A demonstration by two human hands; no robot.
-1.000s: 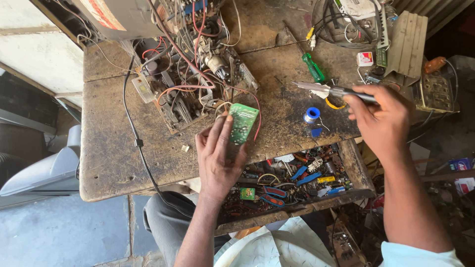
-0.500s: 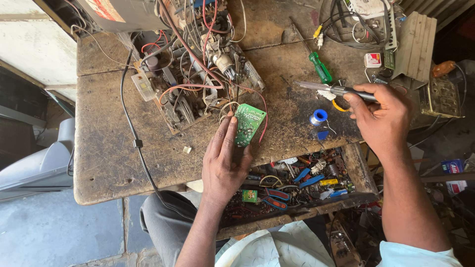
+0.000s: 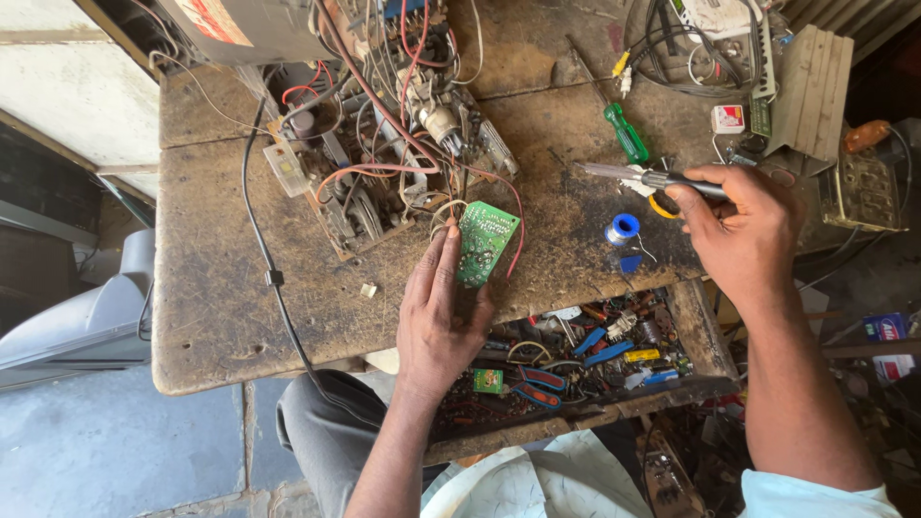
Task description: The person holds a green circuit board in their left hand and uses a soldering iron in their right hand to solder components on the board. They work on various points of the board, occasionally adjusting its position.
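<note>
Green circuit board (image 3: 485, 242) sits tilted on the worn wooden workbench (image 3: 211, 307), near its front edge, just right of the opened chassis full of wires (image 3: 384, 144). Red wire (image 3: 513, 216) loops from the board's right side back up toward the chassis. Only one view, the head camera looking down.

Left hand (image 3: 439, 321) lies on the bench with fingers stretched forward and mostly straight, fingertips (image 3: 451, 235) pressing the board's left edge, thumb along its lower side; holding the board in place, not wrapped around it.

Right hand (image 3: 743, 225) is up at the right of the bench, closed around the dark handle of a soldering iron (image 3: 652, 177); metal tip points left, well apart from the board.

Blue solder spool (image 3: 622, 228) lies between board and right hand, just below the iron. Green-handled screwdriver (image 3: 628, 134) lies above the iron. Open drawer (image 3: 585, 350) under the bench front is packed with small parts and blue-handled tools, just right of the left wrist. Grey casing (image 3: 86, 317) stands off the bench's left side.
</note>
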